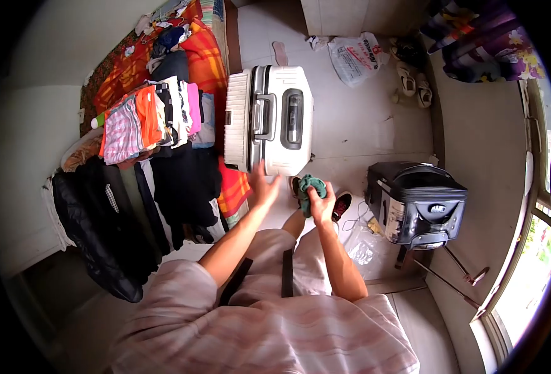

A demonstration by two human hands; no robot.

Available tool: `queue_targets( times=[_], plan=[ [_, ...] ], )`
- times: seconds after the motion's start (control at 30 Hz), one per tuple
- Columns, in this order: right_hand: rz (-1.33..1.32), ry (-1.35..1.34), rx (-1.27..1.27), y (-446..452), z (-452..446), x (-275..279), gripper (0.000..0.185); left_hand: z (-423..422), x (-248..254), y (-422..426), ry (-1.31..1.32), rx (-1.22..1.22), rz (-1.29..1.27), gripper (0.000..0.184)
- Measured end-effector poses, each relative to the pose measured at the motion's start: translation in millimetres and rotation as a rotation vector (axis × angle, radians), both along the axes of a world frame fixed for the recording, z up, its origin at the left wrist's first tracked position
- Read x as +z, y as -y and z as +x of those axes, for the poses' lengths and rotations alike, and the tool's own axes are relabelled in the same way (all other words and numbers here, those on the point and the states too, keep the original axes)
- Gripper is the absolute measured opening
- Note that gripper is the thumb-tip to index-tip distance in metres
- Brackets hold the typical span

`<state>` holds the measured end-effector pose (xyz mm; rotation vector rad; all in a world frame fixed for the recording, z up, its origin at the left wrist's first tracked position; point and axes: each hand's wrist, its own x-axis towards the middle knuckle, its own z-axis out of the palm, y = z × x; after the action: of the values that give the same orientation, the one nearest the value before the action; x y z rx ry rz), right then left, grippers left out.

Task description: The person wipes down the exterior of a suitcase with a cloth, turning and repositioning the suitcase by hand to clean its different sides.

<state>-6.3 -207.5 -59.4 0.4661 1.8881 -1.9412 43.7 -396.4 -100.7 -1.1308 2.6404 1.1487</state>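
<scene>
Bunched in my right hand [323, 202] is a green cloth [311, 185], its folds hanging past my fingers. My left hand [264, 189] is empty, its fingers apart, near the lower edge of a white hard-shell suitcase [238, 118]. That suitcase stands closed on the floor beside the bed, with a grey handle [264, 117] on its side. Left of it, a stack of folded clothes [144, 121] in orange, pink and white lies on the bed. Dark clothes [185, 184] are spread below the stack, with a black padded jacket [91, 227] at the far left.
A dark suitcase [416, 202] stands by the right wall, its pull handle [469, 277] extended. A white plastic bag [358, 59] and several shoes [406, 81] lie on the floor at the back right. Clear plastic [361, 249] lies near my feet. A patterned curtain [487, 43] hangs upper right.
</scene>
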Motion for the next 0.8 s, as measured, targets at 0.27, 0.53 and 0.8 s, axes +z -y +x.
queue_targets(
  times=[0.27, 0.53, 0.8],
  plan=[
    [0.247, -0.077, 0.119, -29, -21, -52, 0.023, -34, -12, 52, 0.089, 0.116, -0.267, 0.089],
    [0.334, -0.015, 0.139, -30, -37, -71, 0.026, -144, -9, 73, 0.112, 0.174, -0.221, 0.100],
    [0.366, 0.039, 0.150, -57, -49, -66, 0.033, -155, -28, 79, 0.295, -0.046, -0.324, 0.084]
  ],
)
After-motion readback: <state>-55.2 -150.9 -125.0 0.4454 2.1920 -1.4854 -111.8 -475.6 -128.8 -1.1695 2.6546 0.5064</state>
